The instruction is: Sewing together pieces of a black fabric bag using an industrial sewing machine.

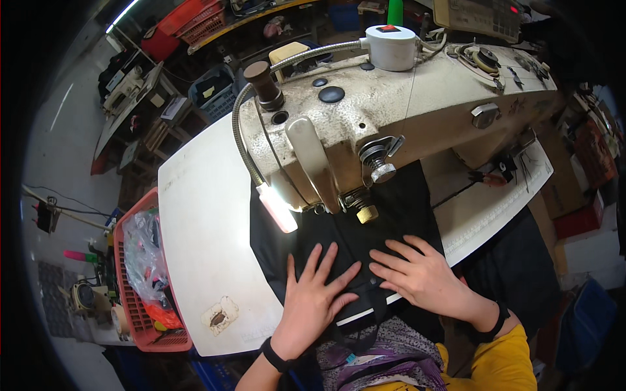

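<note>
Black fabric point(342, 236) lies on white sewing table point(202, 260), at near edge around the middle, running back under the machine head. Left hand point(313, 293) palm down on fabric, fingers spread, released. Right hand point(424, 277) just beside it, also palm down on fabric, fingers extended and released. Dark wristband point(278, 358) on left wrist, similar one on right. White strip point(355, 317) at table's near edge, can't tell if trim or tabletop. Brown worn patch point(220, 316) near table's near left corner. Pink basket point(137, 326) beside table's left edge, clear plastic bag point(143, 254) inside. Beige sewing machine point(332, 124) stands over fabric, lit lamp point(278, 210) at its left end; needle hidden. Red-handled tool point(486, 178) toward table's right end. Beyond far edge: blue basket point(212, 98), stacked red baskets point(195, 23).
</note>
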Demonstrator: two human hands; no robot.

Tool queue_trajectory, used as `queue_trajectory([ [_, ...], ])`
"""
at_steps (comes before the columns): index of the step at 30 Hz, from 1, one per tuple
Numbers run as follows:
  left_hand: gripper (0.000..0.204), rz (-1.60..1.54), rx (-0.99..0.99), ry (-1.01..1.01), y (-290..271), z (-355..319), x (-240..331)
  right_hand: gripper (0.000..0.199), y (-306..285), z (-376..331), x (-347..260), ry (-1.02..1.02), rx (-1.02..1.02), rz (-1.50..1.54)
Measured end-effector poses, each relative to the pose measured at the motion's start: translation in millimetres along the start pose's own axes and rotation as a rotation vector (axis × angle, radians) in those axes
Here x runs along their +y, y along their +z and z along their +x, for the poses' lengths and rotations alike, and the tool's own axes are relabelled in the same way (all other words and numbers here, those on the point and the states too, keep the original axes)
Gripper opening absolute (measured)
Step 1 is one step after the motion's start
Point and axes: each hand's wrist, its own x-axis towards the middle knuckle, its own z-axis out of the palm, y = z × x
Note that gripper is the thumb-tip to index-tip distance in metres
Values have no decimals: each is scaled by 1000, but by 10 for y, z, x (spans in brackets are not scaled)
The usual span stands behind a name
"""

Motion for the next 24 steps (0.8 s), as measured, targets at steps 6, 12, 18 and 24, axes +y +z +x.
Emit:
queue_trajectory([
  [6, 35, -189, 108, -4, -10, 202, -261, 33, 83, 200, 180, -19, 21, -35],
  [12, 24, -186, 142, -5, -69, 109, -14, 37, -22, 83, 113, -191, -34, 152],
  [18, 33, -29, -49, -253, -280, 90, 405, 39, -61, -96, -165, -162, -61, 35],
  [24, 70, -38, 301, -262, 150, 247, 303, 36, 6, -98, -197, -153, -34, 23],
])
